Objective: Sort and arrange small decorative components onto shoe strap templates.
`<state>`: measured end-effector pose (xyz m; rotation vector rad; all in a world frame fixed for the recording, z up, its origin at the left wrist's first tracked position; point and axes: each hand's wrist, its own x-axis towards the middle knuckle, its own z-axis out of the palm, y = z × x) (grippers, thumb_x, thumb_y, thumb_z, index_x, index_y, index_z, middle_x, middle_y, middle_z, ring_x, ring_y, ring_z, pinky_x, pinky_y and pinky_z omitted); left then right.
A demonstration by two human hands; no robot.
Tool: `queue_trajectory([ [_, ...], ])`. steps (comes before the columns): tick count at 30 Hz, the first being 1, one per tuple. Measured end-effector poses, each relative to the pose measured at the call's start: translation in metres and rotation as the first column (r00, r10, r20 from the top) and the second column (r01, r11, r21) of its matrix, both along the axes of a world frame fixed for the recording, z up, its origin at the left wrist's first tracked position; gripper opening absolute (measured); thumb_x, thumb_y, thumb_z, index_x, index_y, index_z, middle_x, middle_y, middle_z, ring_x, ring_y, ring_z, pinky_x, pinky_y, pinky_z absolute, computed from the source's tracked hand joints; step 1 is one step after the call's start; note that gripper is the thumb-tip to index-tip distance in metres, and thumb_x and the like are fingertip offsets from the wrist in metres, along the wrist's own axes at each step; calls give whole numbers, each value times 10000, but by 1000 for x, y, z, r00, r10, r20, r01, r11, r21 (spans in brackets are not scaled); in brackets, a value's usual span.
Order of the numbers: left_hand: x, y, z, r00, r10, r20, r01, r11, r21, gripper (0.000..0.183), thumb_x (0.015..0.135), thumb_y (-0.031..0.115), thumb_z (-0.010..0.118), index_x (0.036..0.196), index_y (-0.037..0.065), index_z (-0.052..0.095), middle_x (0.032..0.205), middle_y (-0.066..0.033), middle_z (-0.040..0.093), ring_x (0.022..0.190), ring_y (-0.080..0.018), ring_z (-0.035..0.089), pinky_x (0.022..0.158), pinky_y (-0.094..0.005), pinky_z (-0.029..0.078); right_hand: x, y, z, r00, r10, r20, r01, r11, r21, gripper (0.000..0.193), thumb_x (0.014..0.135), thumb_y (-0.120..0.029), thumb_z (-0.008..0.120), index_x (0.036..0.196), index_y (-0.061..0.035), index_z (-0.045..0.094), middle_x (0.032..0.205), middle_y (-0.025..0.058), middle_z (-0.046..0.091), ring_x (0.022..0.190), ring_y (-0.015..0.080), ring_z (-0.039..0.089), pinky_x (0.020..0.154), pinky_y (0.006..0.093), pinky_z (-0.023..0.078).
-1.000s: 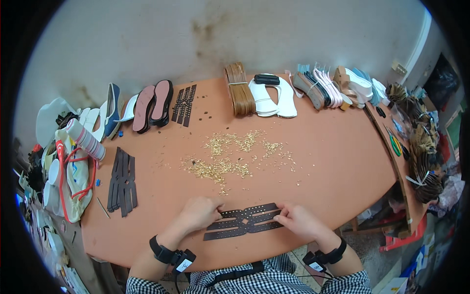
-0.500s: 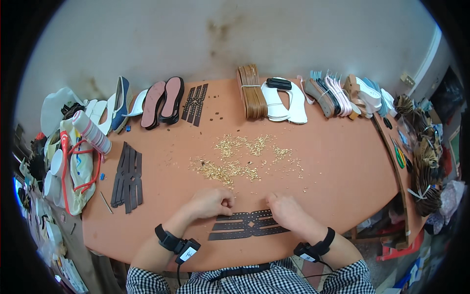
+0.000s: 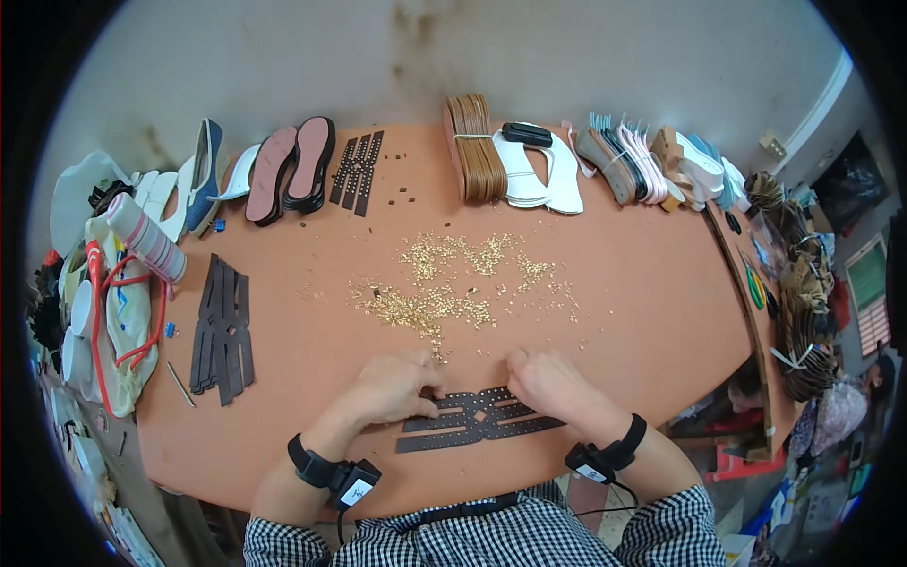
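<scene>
Right in front of me a dark slotted shoe upper lies flat, dotted with small gold studs. My left hand rests at its upper left edge, fingers curled in and the thumb against the piece. Whatever those fingers pinch is hidden. Over the upper right part is my right hand, closed with its fingertips together; anything inside them is too small to make out. Both hands cover some of the upper's ends. Just beyond them, loose gold studs are scattered across the brown table.
A stack of dark uppers and a thin metal rod lie to the left. Another studded upper is at the back, near pink-topped soles, bundled brown strips and white insoles. Scissors sit at the right edge.
My view has shifted slightly, so the table's things appear higher and further left. Both hands stay at the upper, with only small finger movements.
</scene>
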<state>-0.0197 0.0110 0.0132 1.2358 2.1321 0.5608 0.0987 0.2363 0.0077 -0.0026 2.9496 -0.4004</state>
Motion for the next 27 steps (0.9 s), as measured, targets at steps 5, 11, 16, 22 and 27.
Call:
queue_trajectory([
  [5, 5, -3, -6, 1000, -1, -26, 3, 997, 80, 251, 708, 273, 736, 910, 136, 675, 905, -46, 584, 941, -233, 579, 765, -366, 464, 7, 6, 8, 992, -124, 32, 126, 987, -102, 129, 826, -127, 533, 847, -2, 559, 793, 192, 627, 739, 366, 633, 660, 462, 512],
  [11, 3, -6, -7, 1000, 4, -18, -2, 995, 98, 210, 727, 245, 719, 894, 127, 672, 893, -49, 576, 936, -236, 575, 759, -372, 465, 46, 0, 15, 979, -199, -54, 176, 943, -283, 99, 800, -86, 598, 849, -31, 532, 749, 169, 610, 675, 345, 622, 585, 425, 510],
  [16, 5, -6, -11, 996, 19, -87, -7, 991, 135, 211, 706, 244, 746, 871, 134, 675, 873, -29, 584, 891, -217, 589, 733, -350, 472, 65, -10, -2, 975, -126, -180, 90, 976, -198, 125, 796, -86, 605, 869, -38, 516, 770, 162, 601, 671, 343, 618, 579, 421, 510],
  [22, 6, -7, -8, 995, 26, -100, -9, 986, 164, 197, 714, 232, 729, 864, 123, 661, 856, -37, 571, 883, -232, 582, 726, -368, 467, 62, -13, -5, 982, -87, -170, 68, 991, -114, 139, 803, -103, 601, 886, -40, 510, 834, 141, 587, 695, 332, 619, 594, 419, 507],
  [27, 5, -6, -8, 995, 14, -94, 2, 985, 171, 201, 725, 241, 712, 875, 120, 656, 866, -45, 567, 906, -242, 574, 745, -377, 463, 61, -13, -12, 985, -94, -142, 82, 993, -90, 137, 812, -106, 588, 902, -44, 506, 842, 142, 580, 698, 332, 618, 598, 424, 507],
])
